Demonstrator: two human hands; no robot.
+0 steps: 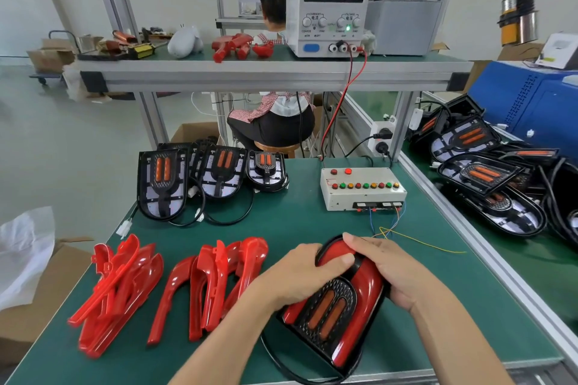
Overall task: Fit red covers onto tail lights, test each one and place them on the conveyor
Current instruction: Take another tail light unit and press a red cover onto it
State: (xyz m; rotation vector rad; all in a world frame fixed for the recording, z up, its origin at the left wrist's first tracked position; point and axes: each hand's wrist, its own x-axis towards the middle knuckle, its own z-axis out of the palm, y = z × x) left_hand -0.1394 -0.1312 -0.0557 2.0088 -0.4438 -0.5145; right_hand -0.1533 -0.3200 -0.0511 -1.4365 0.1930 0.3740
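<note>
Both hands are closed around a tail light [337, 306] lying near the front edge of the green-matted bench [297, 222]. Its glossy red cover [367, 287] is pressed down by the left hand [308, 275], thumb on the rounded top, while the right hand [387, 269] is wrapped around the far side. Two orange oblong lenses are set in a black honeycomb-textured panel. Loose red covers [125, 287] are heaped to the left. Uncovered black tail lights [162, 181] are stood behind, beside a white button box [362, 191]. The light's black cable [281, 362] is cut off at the bottom edge.
</note>
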